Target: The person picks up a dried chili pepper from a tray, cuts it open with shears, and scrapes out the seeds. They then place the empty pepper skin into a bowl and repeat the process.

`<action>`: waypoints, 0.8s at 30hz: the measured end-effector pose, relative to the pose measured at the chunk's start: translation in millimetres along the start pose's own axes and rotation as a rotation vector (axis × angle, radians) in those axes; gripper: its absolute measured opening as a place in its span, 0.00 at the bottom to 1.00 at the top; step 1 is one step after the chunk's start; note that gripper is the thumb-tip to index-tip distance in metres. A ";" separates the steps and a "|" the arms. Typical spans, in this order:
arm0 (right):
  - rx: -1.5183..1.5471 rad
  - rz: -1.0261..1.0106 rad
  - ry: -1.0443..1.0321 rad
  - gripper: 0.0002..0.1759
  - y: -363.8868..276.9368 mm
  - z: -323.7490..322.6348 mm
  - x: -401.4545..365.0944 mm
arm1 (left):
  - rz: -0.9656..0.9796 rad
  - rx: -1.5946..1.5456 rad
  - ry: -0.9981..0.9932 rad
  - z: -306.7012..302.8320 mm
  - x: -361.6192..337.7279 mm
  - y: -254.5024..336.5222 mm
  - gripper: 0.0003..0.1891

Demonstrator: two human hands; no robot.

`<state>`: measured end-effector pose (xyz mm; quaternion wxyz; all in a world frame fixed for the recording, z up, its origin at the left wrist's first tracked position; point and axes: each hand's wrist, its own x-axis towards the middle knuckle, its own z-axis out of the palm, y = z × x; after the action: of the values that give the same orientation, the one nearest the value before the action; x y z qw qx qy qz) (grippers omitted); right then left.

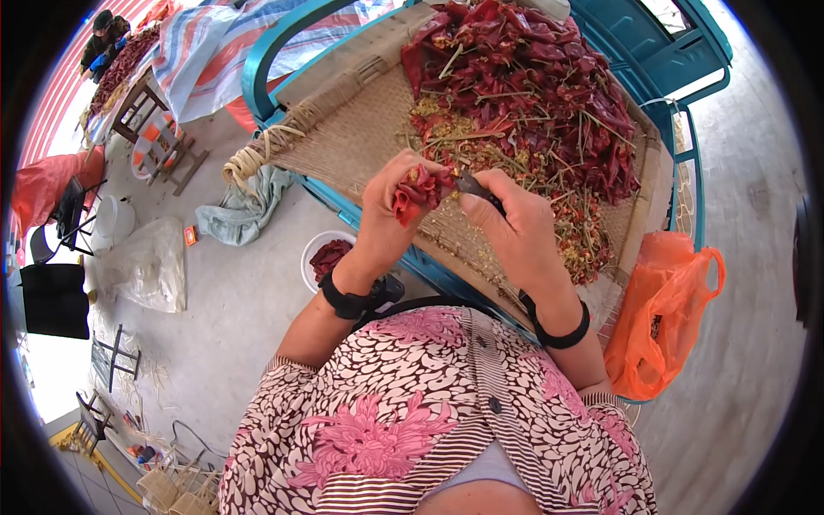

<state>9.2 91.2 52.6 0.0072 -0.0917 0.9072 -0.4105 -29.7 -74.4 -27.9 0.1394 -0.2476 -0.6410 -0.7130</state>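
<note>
Several dried red peppers [415,196] are bunched in my left hand [388,206], its fingers wrapped round them. My right hand [518,225] grips a small dark cutting tool [479,190], whose tip meets the stem end of the bunch. Both hands are above the near edge of a woven mat [350,146]. On the mat lies a large heap of dried red peppers [524,77], with loose stems and seeds [489,154] on its near side. Below my left wrist, a white bucket [308,266] on the floor holds dark red pepper pieces [330,257].
A teal metal frame [339,204] borders the mat. An orange plastic bag [657,318] hangs at the right. Left are a grey-green cloth [245,210], a clear plastic bag [150,266] and a wooden stool [176,154]. Another person [103,43] is at the far upper left.
</note>
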 end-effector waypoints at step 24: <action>0.662 0.151 0.175 0.15 44.3 -32.2 14.4 | -0.456 -0.166 -0.178 9.4 4.1 -20.9 0.05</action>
<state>-14.9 141.3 41.8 -0.0106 0.0186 0.7264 -0.6870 -42.4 -61.8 -42.8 -0.1030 -0.1691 -0.6292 -0.7516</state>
